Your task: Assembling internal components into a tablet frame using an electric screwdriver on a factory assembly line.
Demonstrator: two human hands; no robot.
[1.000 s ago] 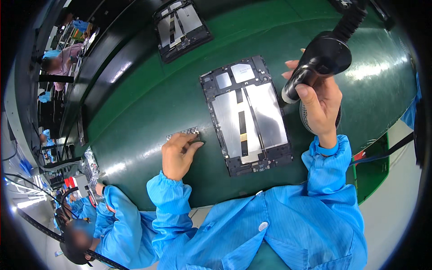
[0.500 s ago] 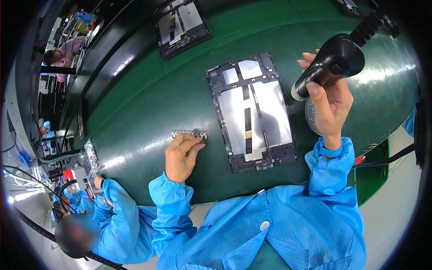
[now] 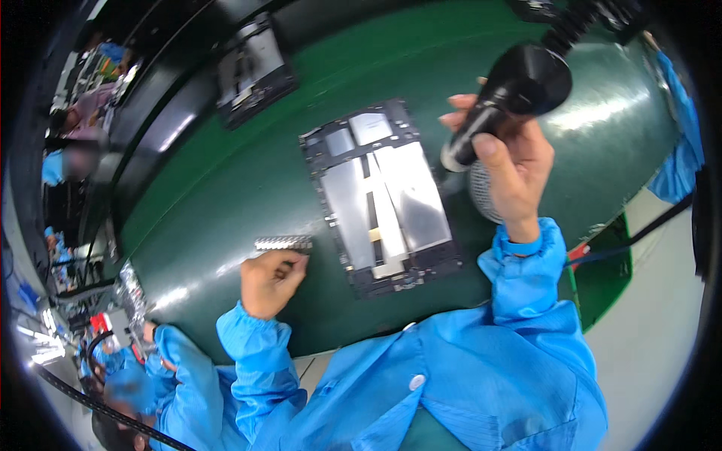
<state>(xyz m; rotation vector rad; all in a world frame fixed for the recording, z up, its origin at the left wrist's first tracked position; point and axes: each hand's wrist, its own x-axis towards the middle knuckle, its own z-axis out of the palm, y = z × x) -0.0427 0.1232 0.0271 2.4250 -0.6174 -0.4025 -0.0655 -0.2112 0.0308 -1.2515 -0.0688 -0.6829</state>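
Observation:
A tablet (image 3: pixel 347 214) with its insides bared lies in front of me on the green bench, silver plates inside a black frame. Left of it is a short strip of small metallic squares (image 3: pixel 283 243). My left hand (image 3: pixel 269 284) is just on the near side of that strip, thumb and fingertips pinched together; whether they hold a piece is hidden. My right hand (image 3: pixel 520 169) is closed around a black nozzle (image 3: pixel 489 120) with a pale tip, on a ribbed flexible hose, right of the tablet. Behind that hand shows part of a round perforated grey piece (image 3: pixel 481 192).
A stack of similar tablet bodies (image 3: pixel 256 71) sits at the far left on the bench (image 3: pixel 226 188). A co-worker in a blue sleeve (image 3: pixel 188 376) is at the lower left, near a clear plastic bag (image 3: pixel 131 297). A green bin (image 3: pixel 605 278) stands at the lower right.
The whole view has shifted, so the tablet, strip and both hands appear further left. My left fingers have drawn slightly to the near side of the strip. The nozzle stays in my right hand.

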